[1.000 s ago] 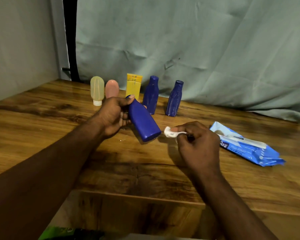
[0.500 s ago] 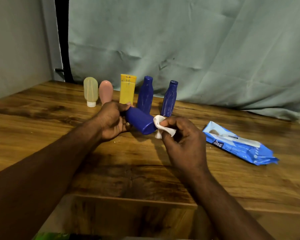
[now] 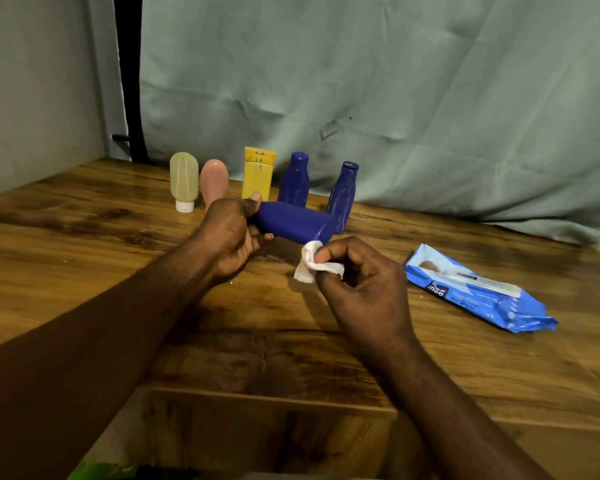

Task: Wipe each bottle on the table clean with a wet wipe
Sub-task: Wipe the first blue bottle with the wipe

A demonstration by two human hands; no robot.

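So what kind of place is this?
Probably a makeshift home setup, not a shop: a wooden table, a wrinkled cloth backdrop hung behind it, and a wet wipe pack.

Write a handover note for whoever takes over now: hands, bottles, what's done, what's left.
Left hand grips a dark blue plastic bottle sideways above the wooden table.
Right hand pinches a crumpled white wet wipe at that bottle's free end.
Back row, standing: pale yellow-green tube, pink tube, yellow tube, two dark blue bottles; blue wipe pack lies right.
Done: unclear which are wiped. Left: finish this bottle, then the rest.
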